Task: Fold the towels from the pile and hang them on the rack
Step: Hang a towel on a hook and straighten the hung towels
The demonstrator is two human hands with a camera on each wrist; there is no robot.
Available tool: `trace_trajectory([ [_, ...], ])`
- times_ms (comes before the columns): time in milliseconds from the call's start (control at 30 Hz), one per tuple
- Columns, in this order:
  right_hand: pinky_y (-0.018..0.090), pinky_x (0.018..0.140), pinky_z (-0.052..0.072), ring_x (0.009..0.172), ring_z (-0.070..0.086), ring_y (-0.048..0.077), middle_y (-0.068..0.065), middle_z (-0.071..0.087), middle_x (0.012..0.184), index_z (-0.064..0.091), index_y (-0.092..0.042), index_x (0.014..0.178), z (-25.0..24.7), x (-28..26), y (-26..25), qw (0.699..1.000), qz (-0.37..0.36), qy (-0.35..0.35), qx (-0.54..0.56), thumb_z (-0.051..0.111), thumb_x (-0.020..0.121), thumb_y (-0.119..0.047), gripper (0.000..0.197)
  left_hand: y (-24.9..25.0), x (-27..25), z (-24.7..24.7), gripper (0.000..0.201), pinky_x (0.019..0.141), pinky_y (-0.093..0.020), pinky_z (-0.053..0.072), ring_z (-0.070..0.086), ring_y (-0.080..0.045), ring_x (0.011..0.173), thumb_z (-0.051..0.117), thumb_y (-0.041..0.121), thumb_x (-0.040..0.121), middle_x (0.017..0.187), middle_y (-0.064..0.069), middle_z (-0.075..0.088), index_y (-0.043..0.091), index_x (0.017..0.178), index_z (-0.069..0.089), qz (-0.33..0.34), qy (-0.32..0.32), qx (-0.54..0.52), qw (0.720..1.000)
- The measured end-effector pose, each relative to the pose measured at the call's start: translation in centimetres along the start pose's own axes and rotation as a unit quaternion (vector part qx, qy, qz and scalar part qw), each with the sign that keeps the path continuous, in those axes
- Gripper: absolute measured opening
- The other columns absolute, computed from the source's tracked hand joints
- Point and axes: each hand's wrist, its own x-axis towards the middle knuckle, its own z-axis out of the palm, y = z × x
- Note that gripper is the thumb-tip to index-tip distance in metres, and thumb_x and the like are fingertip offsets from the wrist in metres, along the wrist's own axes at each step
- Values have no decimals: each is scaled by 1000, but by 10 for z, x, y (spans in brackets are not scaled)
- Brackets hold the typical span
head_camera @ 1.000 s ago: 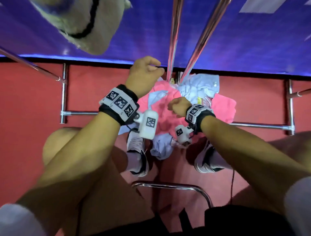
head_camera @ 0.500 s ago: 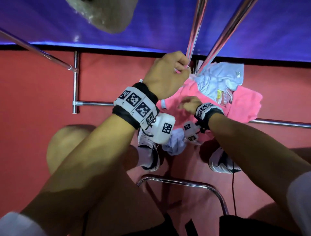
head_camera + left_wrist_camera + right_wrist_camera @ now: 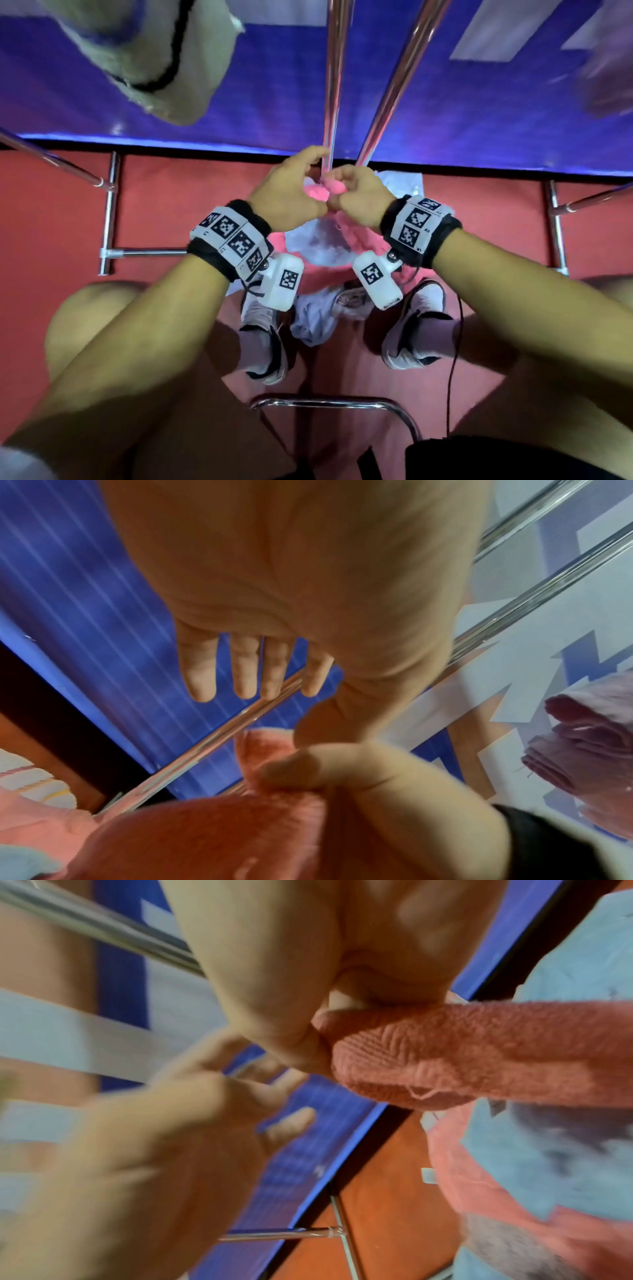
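Observation:
Close in front of the two steel rack rods (image 3: 334, 85), my hands meet above the pile. My right hand (image 3: 342, 192) pinches a bunched edge of the pink towel (image 3: 346, 231), which hangs from it towards the floor. The right wrist view shows the thick pink towel (image 3: 462, 1056) between that hand's thumb and fingers (image 3: 308, 1042). My left hand (image 3: 301, 185) touches the right one. In the left wrist view its fingers (image 3: 240, 669) hang straight and hold nothing, just above the pink towel (image 3: 205, 831). The pile (image 3: 318, 246) of pink and light blue towels lies on the red floor.
A cream towel with a dark stripe (image 3: 154, 51) hangs at the upper left, and a folded mauve towel (image 3: 582, 750) to the right. Rack base bars (image 3: 109, 212) cross the floor. My shoes (image 3: 263, 335) flank the pile, with a chair frame bar (image 3: 335, 404) behind.
My right hand has risen from the pile to meet the left and now pinches the pink towel. The left hand's fingers have let go of it.

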Motion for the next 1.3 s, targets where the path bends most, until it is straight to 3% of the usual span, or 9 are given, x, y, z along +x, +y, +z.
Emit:
trace_trajectory([
  [100, 25, 58, 50, 56, 60, 13, 3, 64, 61, 64, -3, 81, -26, -35, -23, 997, -49, -59, 19, 58, 80, 21, 25, 21, -2, 5, 84, 88, -26, 51, 59, -9, 102, 66, 18, 55, 121, -3, 60, 13, 137, 49, 44, -77, -33, 996],
  [200, 15, 57, 49, 56, 59, -1, -10, 66, 59, 66, -7, 77, -44, -66, -30, 988, -126, -91, 0, 59, 79, 24, 32, 29, -5, 19, 32, 62, -25, 51, 58, -1, 63, 74, 10, 63, 83, -5, 67, 15, 93, 65, 46, -152, 20, 987],
  [267, 12, 57, 45, 56, 56, -5, -11, 65, 59, 64, -10, 76, -52, -82, -32, 984, -158, -75, -14, 60, 81, 22, 32, 28, -7, 28, 34, 63, -30, 54, 67, -13, 66, 70, 30, 64, 75, -6, 70, 13, 94, 70, 33, -164, 48, 985],
  [333, 12, 56, 42, 55, 52, -5, -9, 62, 63, 62, -14, 75, -60, -90, -27, 982, -190, -9, -24, 64, 82, 16, 31, 33, -9, 33, 36, 66, -30, 54, 65, -25, 72, 68, 39, 71, 74, -3, 69, 14, 97, 71, 46, -144, 68, 986],
  [533, 23, 59, 38, 61, 44, 4, -14, 54, 63, 65, -19, 70, -74, -95, -7, 967, -183, 93, -154, 89, 66, -35, 29, 51, -23, 24, 29, 54, -29, 34, 41, -13, 55, 76, 32, 73, 60, -1, 47, 20, 69, 49, 65, -14, -77, 995],
  [767, 27, 66, 41, 69, 55, 11, -10, 62, 71, 65, -28, 78, -67, -99, -7, 944, -235, 108, -203, 64, 86, -25, 8, 53, -43, 21, 36, 51, -25, 34, 39, -8, 52, 90, 25, 68, 58, 1, 50, 6, 68, 60, 54, -37, 1, 998],
  [933, 28, 87, 49, 98, 65, 14, -1, 72, 102, 71, -13, 101, -76, -105, -16, 947, -243, 163, -131, 54, 92, -29, 24, 39, -49, 25, 50, 71, -39, 51, 63, -33, 76, 54, 54, 61, 74, -10, 64, 7, 75, 62, -9, -88, 244, 966],
  [1133, 14, 82, 47, 88, 64, -4, -11, 71, 92, 72, -16, 94, -100, -125, -24, 940, -264, 200, -82, 59, 94, -13, 13, 28, -51, 16, 12, 63, -30, 37, 58, -31, 76, 59, 26, 66, 73, -5, 60, 15, 67, 55, -22, -23, 178, 984],
  [1300, 29, 86, 53, 93, 68, 12, 0, 74, 96, 74, -12, 98, -103, -123, -12, 936, -242, 243, -77, 65, 86, -20, 17, 27, -62, 8, 11, 64, -34, 36, 51, -28, 70, 48, 28, 65, 66, -3, 52, 18, 62, 43, -57, 103, 62, 991],
])
